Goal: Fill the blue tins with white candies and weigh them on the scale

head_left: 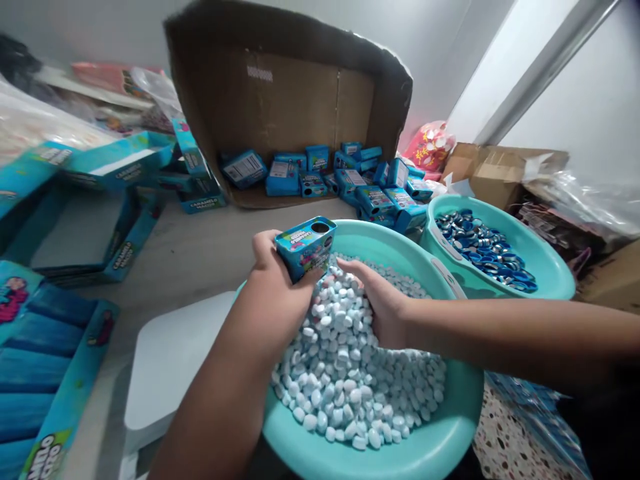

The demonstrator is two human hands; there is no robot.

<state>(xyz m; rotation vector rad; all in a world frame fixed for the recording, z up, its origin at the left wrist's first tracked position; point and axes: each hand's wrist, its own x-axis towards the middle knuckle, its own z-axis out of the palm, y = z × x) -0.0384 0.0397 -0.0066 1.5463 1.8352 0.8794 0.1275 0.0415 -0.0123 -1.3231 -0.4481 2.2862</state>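
My left hand [293, 263] is wrapped around a small blue candy box [306, 243]. The box is tilted over the rim, and a round dark hole shows in its top. Below it stands a turquoise basin [370, 460] heaped with pale blue-white candies [345, 393]. My right hand [385, 300] is cupped in the heap with candies piled against its palm, close to the box; its thumb shows, while most of its fingers are buried.
Many blue boxes [350, 180] lie in a tipped cardboard carton [300, 107] behind. A second turquoise basin [555, 267] holds blue caps [485, 250]. A white scale-like slab [175, 360] sits left of my arm, beside display trays [75, 373].
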